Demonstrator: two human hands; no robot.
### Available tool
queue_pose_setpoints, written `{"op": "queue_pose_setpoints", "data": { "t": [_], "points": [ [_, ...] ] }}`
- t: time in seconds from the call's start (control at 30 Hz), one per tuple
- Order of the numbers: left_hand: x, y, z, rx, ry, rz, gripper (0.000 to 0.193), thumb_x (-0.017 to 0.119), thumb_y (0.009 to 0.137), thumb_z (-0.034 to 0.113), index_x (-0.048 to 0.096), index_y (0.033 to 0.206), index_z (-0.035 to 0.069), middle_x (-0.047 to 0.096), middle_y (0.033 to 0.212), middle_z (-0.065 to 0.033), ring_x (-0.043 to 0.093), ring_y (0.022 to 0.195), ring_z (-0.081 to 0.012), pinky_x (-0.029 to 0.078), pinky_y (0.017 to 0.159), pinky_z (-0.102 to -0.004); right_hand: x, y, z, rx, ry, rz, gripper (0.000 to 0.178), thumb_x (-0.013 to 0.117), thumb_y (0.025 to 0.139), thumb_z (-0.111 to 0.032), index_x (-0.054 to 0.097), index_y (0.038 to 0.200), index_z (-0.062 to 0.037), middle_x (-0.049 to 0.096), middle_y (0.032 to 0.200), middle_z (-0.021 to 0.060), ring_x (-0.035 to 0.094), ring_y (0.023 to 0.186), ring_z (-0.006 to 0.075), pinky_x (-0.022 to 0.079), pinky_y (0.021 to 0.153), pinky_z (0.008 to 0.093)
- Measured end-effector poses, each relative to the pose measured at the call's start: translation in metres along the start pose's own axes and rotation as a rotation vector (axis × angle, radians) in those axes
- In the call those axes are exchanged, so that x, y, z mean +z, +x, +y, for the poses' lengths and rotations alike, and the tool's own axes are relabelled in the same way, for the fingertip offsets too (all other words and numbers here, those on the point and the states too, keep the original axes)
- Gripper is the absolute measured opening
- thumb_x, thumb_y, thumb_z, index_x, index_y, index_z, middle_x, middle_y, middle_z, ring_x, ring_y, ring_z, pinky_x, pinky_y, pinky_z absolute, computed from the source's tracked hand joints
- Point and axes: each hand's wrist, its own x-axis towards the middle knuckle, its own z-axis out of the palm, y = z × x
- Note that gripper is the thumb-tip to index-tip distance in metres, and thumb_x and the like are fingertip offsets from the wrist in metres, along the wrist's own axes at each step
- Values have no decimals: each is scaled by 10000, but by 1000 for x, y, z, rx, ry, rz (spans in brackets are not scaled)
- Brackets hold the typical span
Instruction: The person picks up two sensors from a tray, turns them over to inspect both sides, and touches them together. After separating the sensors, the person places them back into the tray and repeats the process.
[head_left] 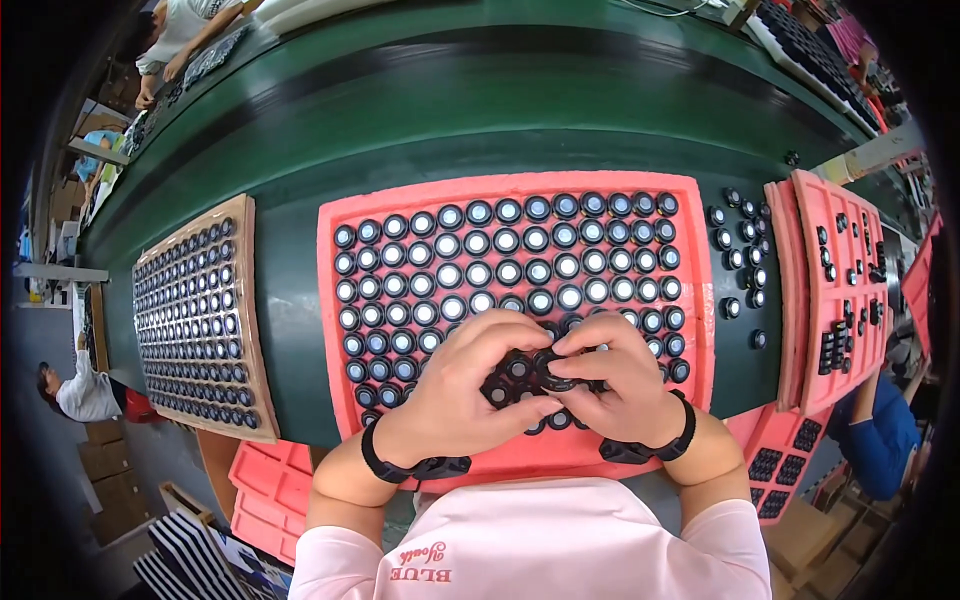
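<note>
My left hand and my right hand meet over the near middle of a pink foam tray. Between their fingertips is a small black round part; both hands pinch it, thumbs below and forefingers above. Rows of similar black round parts with pale, shiny centres fill the tray. Darker-topped parts show in the gap between my hands; whether any touch the left fingers is unclear. My palms hide several rows beneath them. Each wrist wears a black band.
A brown-edged tray full of similar parts lies to the left on the green table. Loose black parts are scattered right of my tray, beside stacked pink foam trays. Several other people work around; one is at the right.
</note>
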Motion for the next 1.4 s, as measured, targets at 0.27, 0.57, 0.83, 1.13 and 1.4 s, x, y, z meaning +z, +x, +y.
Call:
{"op": "queue_pose_setpoints", "data": {
  "t": [0.27,0.57,0.83,1.13,1.4],
  "points": [
    [5,1,-1,49,36,10,459,779,666,14,601,1090,19,600,1014,-124,604,904,-275,496,782,-358,1,3,-1,-34,-64,9,351,691,722,81,606,1038,-47,547,1089,119,573,907,225,473,781,330],
    [3,2,-2,103,107,17,452,768,688,-1,611,1112,9,598,1027,-123,597,921,-230,492,802,-322,-5,-2,3,298,392,-15,352,656,781,84,554,1104,-13,546,1098,120,558,941,197,467,804,323],
    [4,-1,-7,174,153,16,481,788,680,12,603,1124,12,582,1042,-116,585,911,-226,487,784,-318,-1,-6,4,437,584,-81,317,645,793,84,563,1086,-5,580,1059,110,554,907,174,462,800,313],
    [5,-1,-3,33,68,37,487,813,660,64,595,1094,20,587,1035,-124,589,910,-263,485,792,-353,-2,-3,1,148,123,-20,328,657,717,107,627,1006,-44,547,1010,98,559,854,191,462,724,285],
    [6,-1,-7,82,99,19,462,799,675,64,594,1087,19,605,1011,-123,596,910,-262,485,784,-349,1,3,1,-42,-117,-4,355,649,718,114,626,1033,-49,516,1028,105,546,846,194,464,719,290]
  ]
}}
